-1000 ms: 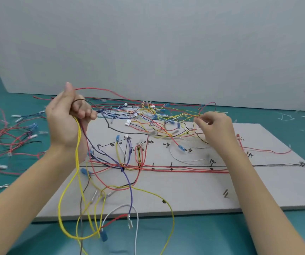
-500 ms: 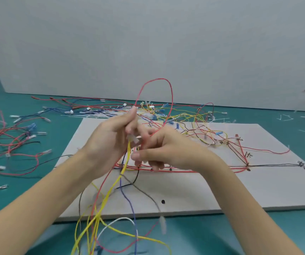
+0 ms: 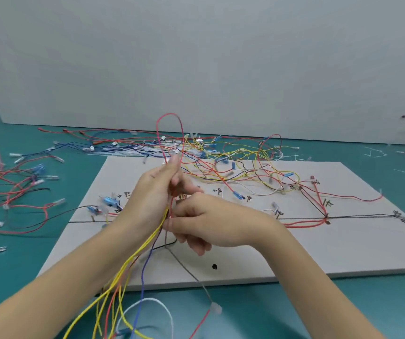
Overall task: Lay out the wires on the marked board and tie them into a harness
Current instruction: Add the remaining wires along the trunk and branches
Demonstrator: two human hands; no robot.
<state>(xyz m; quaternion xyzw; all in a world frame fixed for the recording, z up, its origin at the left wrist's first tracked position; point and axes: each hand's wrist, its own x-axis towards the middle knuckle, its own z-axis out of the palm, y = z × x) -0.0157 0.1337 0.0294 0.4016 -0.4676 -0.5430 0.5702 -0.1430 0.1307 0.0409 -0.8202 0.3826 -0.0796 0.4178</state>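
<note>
One view only — a wide-angle camera worn on the head, looking forward and down across the teal table [image 3: 13,270] toward a plain grey wall [image 3: 196,57]. It sits close over the work: both forearms enter from the bottom corners, and the left hand [image 3: 152,194] and right hand [image 3: 211,226] meet near frame centre above the marked board [image 3: 319,250]. Straight edges bow slightly toward the frame's sides — the board's far edge and the wall's base both curve.
</note>
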